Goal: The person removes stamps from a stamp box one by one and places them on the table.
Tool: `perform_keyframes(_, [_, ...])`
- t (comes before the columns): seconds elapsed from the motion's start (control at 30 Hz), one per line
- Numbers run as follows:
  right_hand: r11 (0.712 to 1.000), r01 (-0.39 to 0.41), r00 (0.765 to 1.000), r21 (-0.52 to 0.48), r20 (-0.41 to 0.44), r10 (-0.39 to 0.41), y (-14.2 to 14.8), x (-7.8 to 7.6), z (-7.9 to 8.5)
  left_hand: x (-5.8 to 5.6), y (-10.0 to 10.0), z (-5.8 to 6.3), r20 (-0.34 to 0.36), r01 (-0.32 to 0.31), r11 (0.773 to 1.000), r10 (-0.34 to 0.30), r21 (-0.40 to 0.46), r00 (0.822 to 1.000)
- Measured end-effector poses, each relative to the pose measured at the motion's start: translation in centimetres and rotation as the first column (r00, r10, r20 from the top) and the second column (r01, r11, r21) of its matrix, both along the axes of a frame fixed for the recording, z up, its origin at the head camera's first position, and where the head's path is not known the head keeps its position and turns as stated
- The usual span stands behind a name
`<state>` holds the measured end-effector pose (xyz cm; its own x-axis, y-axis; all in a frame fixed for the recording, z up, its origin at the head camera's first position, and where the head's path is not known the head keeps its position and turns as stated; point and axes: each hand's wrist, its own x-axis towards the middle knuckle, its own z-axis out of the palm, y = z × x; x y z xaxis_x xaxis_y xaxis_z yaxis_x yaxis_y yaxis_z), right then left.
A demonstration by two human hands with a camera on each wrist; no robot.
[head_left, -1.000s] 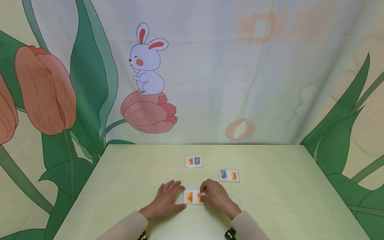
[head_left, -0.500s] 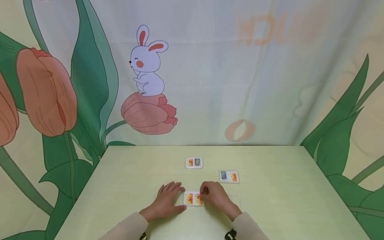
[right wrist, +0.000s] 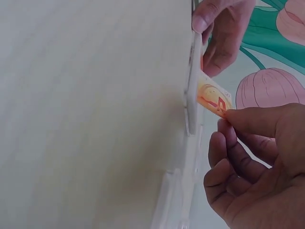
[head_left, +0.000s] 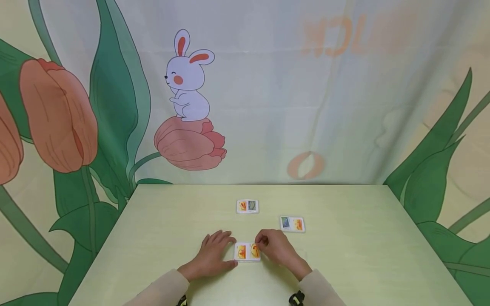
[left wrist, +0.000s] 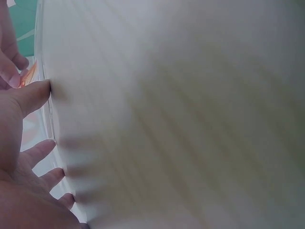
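1 flat stamp [head_left: 241, 251] is down, left hand [head_left: 213, 257] braces the case [head_left: 246, 260] at its left edge, fingers extended, while right hand [head_left: 274, 247] pinches a tilted stamp [right wrist: 212, 97], unsettled.

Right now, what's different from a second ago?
The right hand edged slightly to its right, still pinching the small orange picture, and more of that picture shows. The left hand stayed at the edge of the near card; the far card and the right-hand card didn't move.
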<state>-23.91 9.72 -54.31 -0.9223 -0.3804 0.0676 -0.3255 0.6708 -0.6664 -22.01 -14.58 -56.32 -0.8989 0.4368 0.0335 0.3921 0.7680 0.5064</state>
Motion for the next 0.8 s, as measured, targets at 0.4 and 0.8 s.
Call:
perform_keyframes(0.4, [0.996,0.024,1.000,-0.086,0.005,-0.024,0.6,-1.2,1.2,-0.1,-0.1,0.3,0.004,-0.003,1.000,0.003,-0.006,1.000])
perform_keyframes(0.8, [0.977,0.126,0.986,-0.170,0.131,-0.104,0.0,-3.6,0.1,0.0,0.0,0.2,0.002,-0.005,1.000,0.005,-0.012,1.000])
